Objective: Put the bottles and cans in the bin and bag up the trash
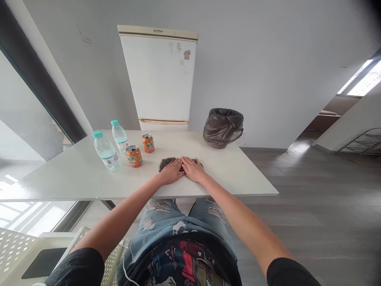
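Both of my hands lie flat side by side on a folded dark brown bag or cloth (165, 161) on the white table (232, 174). My left hand (172, 171) covers its left half, fingers stretched out. My right hand (193, 168) covers the right half, fingers also flat. Most of the dark thing is hidden under my palms; only its far edge and left end show.
Two water bottles (106, 151) (119, 136) and two orange soda cans (134, 156) (148, 143) stand at the left. A bin lined with a dark bag (223, 127) sits at the table's back right. A white fridge (159, 79) stands behind the table.
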Demonstrator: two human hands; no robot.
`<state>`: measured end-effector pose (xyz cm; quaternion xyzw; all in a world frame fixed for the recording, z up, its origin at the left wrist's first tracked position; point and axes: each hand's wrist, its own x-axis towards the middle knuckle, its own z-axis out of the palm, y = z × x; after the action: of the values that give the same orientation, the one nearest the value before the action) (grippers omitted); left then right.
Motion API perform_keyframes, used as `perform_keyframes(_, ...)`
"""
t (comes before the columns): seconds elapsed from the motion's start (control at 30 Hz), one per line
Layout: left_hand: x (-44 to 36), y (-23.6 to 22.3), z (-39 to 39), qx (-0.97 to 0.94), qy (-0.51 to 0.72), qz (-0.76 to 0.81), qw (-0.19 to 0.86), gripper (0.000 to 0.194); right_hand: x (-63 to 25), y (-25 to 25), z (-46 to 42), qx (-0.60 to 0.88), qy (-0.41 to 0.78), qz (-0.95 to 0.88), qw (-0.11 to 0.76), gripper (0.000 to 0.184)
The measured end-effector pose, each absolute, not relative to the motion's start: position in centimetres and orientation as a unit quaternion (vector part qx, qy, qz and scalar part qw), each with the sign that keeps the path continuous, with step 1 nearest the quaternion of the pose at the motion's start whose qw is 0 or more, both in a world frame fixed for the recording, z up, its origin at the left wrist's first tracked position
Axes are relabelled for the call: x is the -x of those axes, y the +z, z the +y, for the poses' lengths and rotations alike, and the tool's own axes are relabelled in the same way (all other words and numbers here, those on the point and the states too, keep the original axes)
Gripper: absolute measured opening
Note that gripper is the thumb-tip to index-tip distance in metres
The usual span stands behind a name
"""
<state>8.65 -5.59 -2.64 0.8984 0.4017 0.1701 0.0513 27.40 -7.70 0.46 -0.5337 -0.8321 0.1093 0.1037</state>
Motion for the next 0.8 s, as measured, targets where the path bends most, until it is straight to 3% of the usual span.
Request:
perform_keyframes(0.07, -7.3, -2.5, -5.9, -0.886, 0.157, 0.435, 0.038, 0.075, -27.6, 0.2, -7.7, 0.547, 0.106, -0.825, 0.095, 0.061)
perform_keyframes(0.3, -2.3, -2.1, -6.6, -0.854, 0.103, 0.509, 0.04, 0.068, -27.4, 0.2, -8.0, 0.578, 0.113, -0.803, 0.094, 0.065)
perform_keyframes(0.6, -2.3, -2.1, -7.0, -0.847, 0.112, 0.516, 0.059, 0.068, -30.2, -0.3, -8.7, 0.661, 0.132, -0.736, 0.069, 0.066)
perform_keyframes(0.8, -2.6, -0.7, -8.0, -0.826, 0.192, 0.53, 0.008, 0.066, -31.0, 0.2, -10.6, 0.611, 0.021, -0.777, 0.151, 0.06)
